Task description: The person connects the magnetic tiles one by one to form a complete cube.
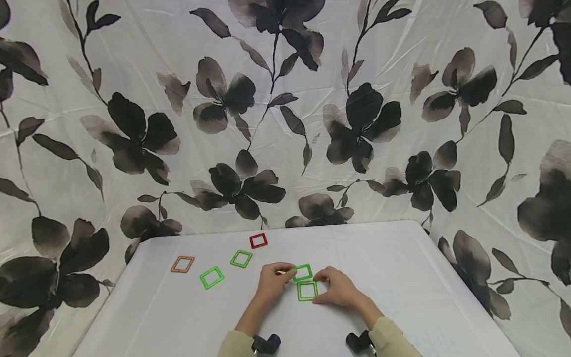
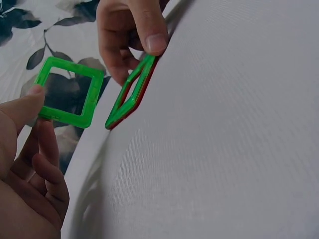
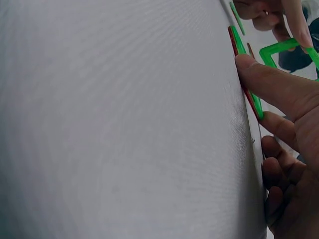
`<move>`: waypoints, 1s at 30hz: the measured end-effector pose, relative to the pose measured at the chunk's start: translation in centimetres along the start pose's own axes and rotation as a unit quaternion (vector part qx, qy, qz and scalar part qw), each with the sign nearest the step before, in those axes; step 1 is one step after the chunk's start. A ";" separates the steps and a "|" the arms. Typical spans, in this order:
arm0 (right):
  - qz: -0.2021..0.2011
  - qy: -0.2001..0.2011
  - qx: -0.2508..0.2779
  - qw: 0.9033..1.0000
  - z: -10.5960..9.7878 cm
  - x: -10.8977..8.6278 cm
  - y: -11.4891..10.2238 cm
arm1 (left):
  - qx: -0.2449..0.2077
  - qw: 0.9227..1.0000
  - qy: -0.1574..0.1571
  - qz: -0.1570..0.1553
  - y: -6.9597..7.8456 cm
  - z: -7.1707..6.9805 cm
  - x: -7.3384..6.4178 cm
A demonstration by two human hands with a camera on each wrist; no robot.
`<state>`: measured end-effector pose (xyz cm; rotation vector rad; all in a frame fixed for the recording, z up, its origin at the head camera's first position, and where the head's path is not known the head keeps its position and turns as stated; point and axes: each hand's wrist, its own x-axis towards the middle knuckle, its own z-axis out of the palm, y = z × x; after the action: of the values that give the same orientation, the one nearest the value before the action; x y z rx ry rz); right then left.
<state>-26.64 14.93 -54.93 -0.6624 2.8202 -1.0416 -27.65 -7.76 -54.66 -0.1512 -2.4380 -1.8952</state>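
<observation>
My left hand [image 1: 273, 282] pinches a green square magnetic tile [image 2: 70, 117] with an open centre between thumb and fingers. In the left wrist view that tile is held up off the white table. My right hand [image 1: 336, 287] grips the side of a second green magnetic tile [image 1: 299, 292], thumb on one edge and fingers at another. Against its underside lies a red tile [image 3: 249, 99], visible along the edge in both wrist views. This green and red pair is low at the tabletop, nearer my body than the left hand's tile in the head view.
Left of my hands on the white table [image 1: 401, 263] lie an orange tile [image 1: 180, 271], a green tile [image 1: 215, 283], another green tile [image 1: 245, 252] and, farther back, a red tile [image 1: 260, 246]. A floral cloth [image 1: 303, 148] hangs behind the table's far edge.
</observation>
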 end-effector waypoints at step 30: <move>0.017 0.001 0.003 1.000 -0.1 0.0 -0.1 | 0.025 0.999 -0.038 0.026 0.0 1.0 0.1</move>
<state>-26.58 14.91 -54.81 -0.6111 2.8190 -1.0458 -27.75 -6.81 -54.85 -0.2868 -2.5024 -1.8383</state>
